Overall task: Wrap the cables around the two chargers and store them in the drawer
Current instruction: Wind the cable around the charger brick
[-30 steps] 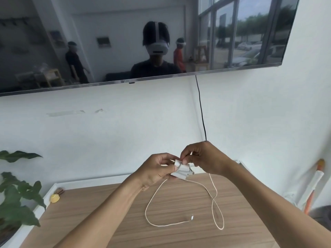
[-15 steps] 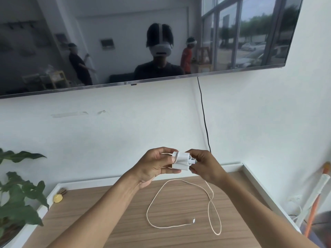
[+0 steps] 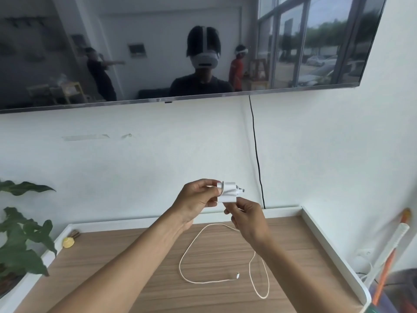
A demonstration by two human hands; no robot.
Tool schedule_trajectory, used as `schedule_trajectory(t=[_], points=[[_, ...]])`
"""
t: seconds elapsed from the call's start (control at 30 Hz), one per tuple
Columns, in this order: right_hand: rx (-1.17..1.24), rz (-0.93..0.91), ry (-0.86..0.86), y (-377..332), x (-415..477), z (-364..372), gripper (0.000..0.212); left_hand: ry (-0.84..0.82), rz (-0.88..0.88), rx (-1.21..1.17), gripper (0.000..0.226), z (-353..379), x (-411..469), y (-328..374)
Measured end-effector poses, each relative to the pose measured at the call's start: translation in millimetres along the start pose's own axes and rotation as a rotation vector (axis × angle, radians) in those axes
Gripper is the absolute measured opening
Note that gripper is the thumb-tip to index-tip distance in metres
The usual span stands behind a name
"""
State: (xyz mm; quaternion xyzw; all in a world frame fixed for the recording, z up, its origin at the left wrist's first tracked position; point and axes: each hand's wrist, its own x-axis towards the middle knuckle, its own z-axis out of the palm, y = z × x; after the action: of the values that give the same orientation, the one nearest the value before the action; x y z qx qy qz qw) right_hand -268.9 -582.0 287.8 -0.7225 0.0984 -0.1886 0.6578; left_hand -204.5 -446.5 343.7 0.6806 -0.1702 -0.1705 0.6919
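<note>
A white charger [image 3: 228, 192] is held up above the wooden tabletop [image 3: 158, 279], its metal prongs pointing right. My left hand [image 3: 194, 202] grips its left end, with a few turns of cable around the body. My right hand [image 3: 246, 216] sits just below and to the right, pinching the white cable [image 3: 191, 245] where it leaves the charger. The remaining cable hangs down and lies in a loose loop on the table, its small plug end [image 3: 237, 276] free. I see only one charger and no drawer.
The table has a raised white rim [image 3: 329, 242] at the back and right. A small yellow object [image 3: 68, 242] lies at its back left corner. A leafy plant [image 3: 22, 240] stands at the left. A black cord [image 3: 257, 154] hangs from the wall-mounted screen. Orange and white poles [image 3: 392, 245] lean at the right.
Both hands have lifted the charger higher. My right hand went from above the charger to below and right of it, taking the cable around. The loop on the table has shifted slightly.
</note>
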Motion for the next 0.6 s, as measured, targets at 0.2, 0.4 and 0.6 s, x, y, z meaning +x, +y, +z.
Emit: schedule_trajectory(t=[0.2,0.4,0.6], points=[[-0.334,-0.083,-0.035,-6,-6,0,0.025,0.112,0.080,0.136,0.013,-1,5,-11],[-0.709,-0.181,-0.167,-22,-7,-12,0.019,0.199,0.145,0.372,0.015,-6,8,-24],[-1.092,-0.362,-0.217,-52,2,-27,0.019,0.067,0.259,0.530,0.018,-7,0,-30]])
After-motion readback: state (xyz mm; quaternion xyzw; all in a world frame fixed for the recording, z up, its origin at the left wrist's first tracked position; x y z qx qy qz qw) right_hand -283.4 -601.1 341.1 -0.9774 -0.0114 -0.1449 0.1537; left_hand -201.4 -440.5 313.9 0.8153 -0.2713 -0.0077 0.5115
